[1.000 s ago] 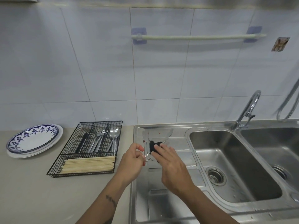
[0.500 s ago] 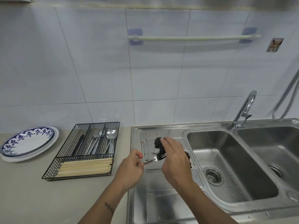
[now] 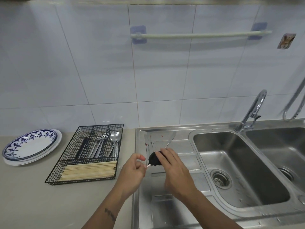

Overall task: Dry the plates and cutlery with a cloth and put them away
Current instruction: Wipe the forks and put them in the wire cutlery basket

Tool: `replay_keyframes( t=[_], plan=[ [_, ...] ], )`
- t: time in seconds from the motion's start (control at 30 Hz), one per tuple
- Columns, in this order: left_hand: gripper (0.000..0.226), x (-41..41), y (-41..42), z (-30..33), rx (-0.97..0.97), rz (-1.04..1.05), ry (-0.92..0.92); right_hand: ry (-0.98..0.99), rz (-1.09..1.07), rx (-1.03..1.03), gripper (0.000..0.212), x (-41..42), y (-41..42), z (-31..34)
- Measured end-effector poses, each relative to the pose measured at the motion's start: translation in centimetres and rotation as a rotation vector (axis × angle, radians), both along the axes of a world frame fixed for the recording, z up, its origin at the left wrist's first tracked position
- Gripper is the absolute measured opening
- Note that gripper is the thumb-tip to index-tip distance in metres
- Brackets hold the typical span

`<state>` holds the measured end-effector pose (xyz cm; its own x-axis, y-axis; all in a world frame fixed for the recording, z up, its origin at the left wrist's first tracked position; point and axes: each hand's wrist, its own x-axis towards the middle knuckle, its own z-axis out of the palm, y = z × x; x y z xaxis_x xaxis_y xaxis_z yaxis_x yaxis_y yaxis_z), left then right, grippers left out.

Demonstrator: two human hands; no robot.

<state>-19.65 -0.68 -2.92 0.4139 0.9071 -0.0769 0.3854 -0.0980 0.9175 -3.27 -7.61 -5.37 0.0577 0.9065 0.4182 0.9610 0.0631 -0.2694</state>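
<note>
Over the sink's draining board, my left hand (image 3: 132, 173) pinches the end of a thin metal piece of cutlery (image 3: 148, 165). My right hand (image 3: 175, 171) grips a black cloth (image 3: 154, 160) wrapped round the rest of that piece, hiding it. Behind the hands a clear glass plate (image 3: 159, 139) lies on the draining board, with something metal lying on it. A black wire cutlery tray (image 3: 90, 152) on the counter holds knives, forks, spoons (image 3: 115, 138) and a bundle of wooden chopsticks (image 3: 89, 170). Stacked blue-patterned plates (image 3: 31, 145) sit at the far left.
A steel double sink (image 3: 234, 164) with a tap (image 3: 254, 111) fills the right side. A towel rail (image 3: 199, 35) runs along the tiled wall above. A hose hangs at the far right edge. Bare grey counter (image 3: 33, 195) lies in front of the tray.
The cloth in my right hand has slid along the cutlery toward my left hand, covering more of it. Both hands stay over the draining board.
</note>
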Motion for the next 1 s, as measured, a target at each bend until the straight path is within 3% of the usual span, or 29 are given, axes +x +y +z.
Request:
replay_keyframes(
  t=[0.1,0.2,0.37,0.6,0.83,1.0],
  plan=[
    [0.006,-0.3,-0.1,-0.5,-0.054,-0.011,-0.032,0.017,0.01,0.042,0.085,0.1,0.3,0.6],
    [0.016,-0.5,0.1,-0.5,-0.217,-0.065,-0.107,-0.042,0.072,0.094,0.073,0.3,0.2,0.9],
    [0.029,0.6,-0.5,-0.9,-0.456,-0.176,-0.041,0.032,-0.055,0.165,0.062,2.0,-0.3,1.7],
    [0.02,3.8,-0.2,-0.5,-0.423,0.195,-0.163,0.043,-0.153,0.218,0.057,2.6,-1.1,2.9],
    [0.021,5.7,0.9,2.9,-0.332,0.284,-0.327,0.06,-0.124,0.191,0.058,0.0,-0.9,1.5],
    [0.022,4.6,1.2,3.9,-0.432,0.331,-0.485,0.075,-0.118,0.106,0.076,0.2,-1.0,-0.5]
  ],
)
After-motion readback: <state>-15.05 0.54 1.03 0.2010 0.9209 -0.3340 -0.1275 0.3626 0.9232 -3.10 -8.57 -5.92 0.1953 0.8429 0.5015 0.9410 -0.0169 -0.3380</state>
